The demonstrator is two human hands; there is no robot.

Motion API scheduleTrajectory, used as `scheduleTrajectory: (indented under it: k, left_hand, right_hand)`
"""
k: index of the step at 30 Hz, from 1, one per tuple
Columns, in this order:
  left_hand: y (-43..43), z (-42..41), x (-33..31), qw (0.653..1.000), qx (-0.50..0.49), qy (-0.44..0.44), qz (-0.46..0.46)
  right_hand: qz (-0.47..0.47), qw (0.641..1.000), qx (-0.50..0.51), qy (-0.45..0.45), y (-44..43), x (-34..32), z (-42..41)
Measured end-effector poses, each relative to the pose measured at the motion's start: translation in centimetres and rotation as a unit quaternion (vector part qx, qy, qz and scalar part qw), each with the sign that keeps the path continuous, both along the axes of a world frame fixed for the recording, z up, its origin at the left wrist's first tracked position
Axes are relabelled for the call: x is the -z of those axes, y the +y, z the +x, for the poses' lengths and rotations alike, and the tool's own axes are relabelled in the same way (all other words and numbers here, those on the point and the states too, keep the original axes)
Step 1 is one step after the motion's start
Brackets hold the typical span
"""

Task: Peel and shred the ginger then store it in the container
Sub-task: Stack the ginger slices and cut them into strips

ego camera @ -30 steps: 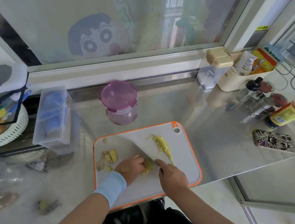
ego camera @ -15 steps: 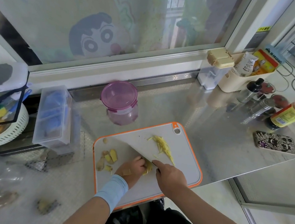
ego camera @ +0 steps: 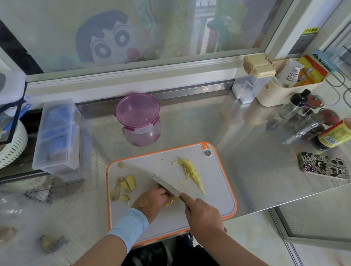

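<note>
On the grey cutting board with an orange rim [ego camera: 218,191], my left hand [ego camera: 152,199] holds down a small stack of ginger slices [ego camera: 171,201] with curled fingers. My right hand [ego camera: 202,214] grips the handle of a knife [ego camera: 165,185], whose blade stands against my left knuckles over the ginger. A row of shredded ginger [ego camera: 191,173] lies on the board's right half. Several peeled ginger slices [ego camera: 126,184] lie at the board's left. The pink lidded container [ego camera: 138,119] stands shut behind the board.
A clear plastic box [ego camera: 58,139] sits left of the board, with a white colander [ego camera: 0,155] beyond it. A phone [ego camera: 323,168], sauce bottle [ego camera: 344,131] and shakers stand at the right. Ginger scraps [ego camera: 51,244] lie on the counter at the lower left.
The knife blade has shifted slightly left along the ginger stack as my left hand drew back a little. The shredded pile and loose slices lie as before.
</note>
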State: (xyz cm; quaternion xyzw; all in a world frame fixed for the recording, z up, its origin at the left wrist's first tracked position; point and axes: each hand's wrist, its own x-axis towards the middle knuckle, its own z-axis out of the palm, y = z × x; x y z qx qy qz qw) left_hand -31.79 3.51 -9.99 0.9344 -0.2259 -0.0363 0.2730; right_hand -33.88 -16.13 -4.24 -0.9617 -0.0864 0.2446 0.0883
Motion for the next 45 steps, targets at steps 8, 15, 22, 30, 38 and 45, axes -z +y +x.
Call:
scheduleTrajectory:
  k: [8, 15, 22, 30, 38, 45]
  left_hand:
    - [-0.4, -0.2, -0.3, 0.999, -0.009, -0.012, 0.029]
    - [-0.6, -0.1, 0.2, 0.996, -0.052, 0.042, 0.050]
    - [-0.8, -0.1, 0.1, 0.995, -0.060, 0.052, 0.057]
    - [-0.6, 0.1, 0.2, 0.996, -0.051, 0.038, 0.060]
    - [-0.4, 0.1, 0.4, 0.997, -0.060, 0.048, 0.032]
    - [-0.4, -0.2, 0.7, 0.996, -0.060, 0.049, 0.031]
  right_hand:
    - [-0.018, 0.999, 0.016, 0.035, 0.2, 0.3, -0.5]
    - [-0.014, 0.998, 0.034, 0.050, -0.2, 0.3, -0.3]
    - [-0.011, 0.999, 0.015, 0.050, -0.4, -0.5, -0.5]
    - [-0.010, 0.997, 0.000, 0.075, -0.5, -1.3, 0.0]
    - [0.022, 0.996, 0.010, 0.087, 0.7, -0.5, 1.5]
    - [0.024, 0.997, 0.005, 0.068, 1.0, -0.7, 2.1]
